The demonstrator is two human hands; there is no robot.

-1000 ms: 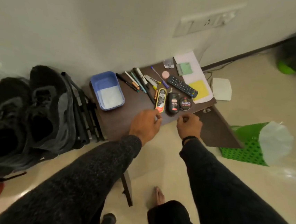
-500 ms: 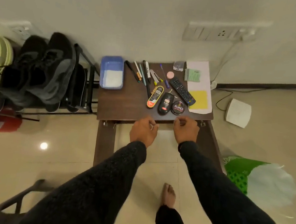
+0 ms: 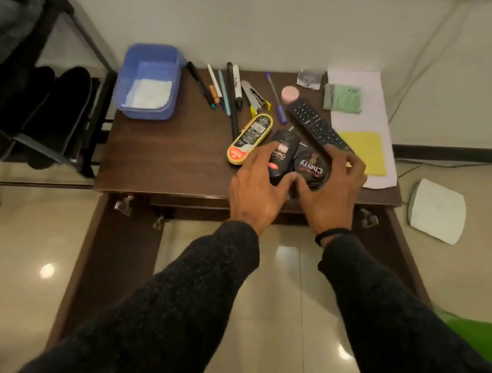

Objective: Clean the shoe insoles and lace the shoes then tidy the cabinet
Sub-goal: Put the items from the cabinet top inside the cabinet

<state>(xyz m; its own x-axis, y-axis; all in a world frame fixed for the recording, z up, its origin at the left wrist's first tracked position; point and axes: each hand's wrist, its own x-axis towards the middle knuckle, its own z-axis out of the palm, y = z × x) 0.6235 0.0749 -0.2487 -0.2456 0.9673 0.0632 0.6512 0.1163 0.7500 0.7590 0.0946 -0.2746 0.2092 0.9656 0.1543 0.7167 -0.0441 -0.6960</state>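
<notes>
Dark wooden cabinet top [image 3: 166,160], five o'clock: left hand [image 3: 257,184] grasps black polish bottle [image 3: 284,154], right hand [image 3: 333,188] grasps round black polish tin [image 3: 311,168], likely for stowing.

Both hands were out over the front of the brown desk [image 3: 163,160]. The left hand [image 3: 258,184] curled round the black polish bottle [image 3: 282,156], and the right hand [image 3: 333,191] cupped the round Cherry tin [image 3: 311,168] just beside it. A yellow oval polish case [image 3: 249,138] lay touching the bottle's left side, with a remote [image 3: 314,123] behind.
</notes>
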